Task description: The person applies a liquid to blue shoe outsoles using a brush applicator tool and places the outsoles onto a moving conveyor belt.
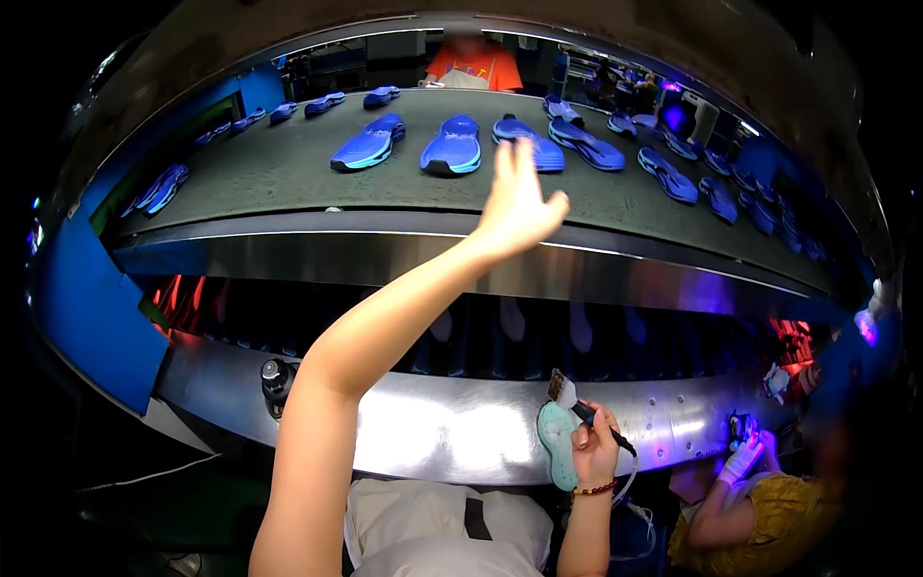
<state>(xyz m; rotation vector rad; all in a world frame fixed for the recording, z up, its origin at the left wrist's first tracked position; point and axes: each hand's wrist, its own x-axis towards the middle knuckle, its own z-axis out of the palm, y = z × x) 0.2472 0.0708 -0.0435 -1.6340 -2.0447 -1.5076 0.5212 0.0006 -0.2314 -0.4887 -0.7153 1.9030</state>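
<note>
My left hand (519,207) reaches far out over the upper conveyor belt, fingers stretched and apart, nothing visibly in it. Its fingertips overlap a blue shoe sole (541,154); whether they touch it I cannot tell. My right hand (596,444) is closed round the black handle of a brush (585,413), from which a cable or tube trails. The brush's dark bristles point up and away. Beside and partly behind that hand is a pale green shoe sole (555,433), near the steel ledge's front edge. I cannot tell if the hand also grips it.
Several blue soles, one of them here (452,146), lie along the dark belt (260,183). Below it runs a steel ledge (433,423) with a black cylindrical object (277,383) at left. A gloved co-worker (745,500) works at lower right; another person (476,67) stands beyond the belt.
</note>
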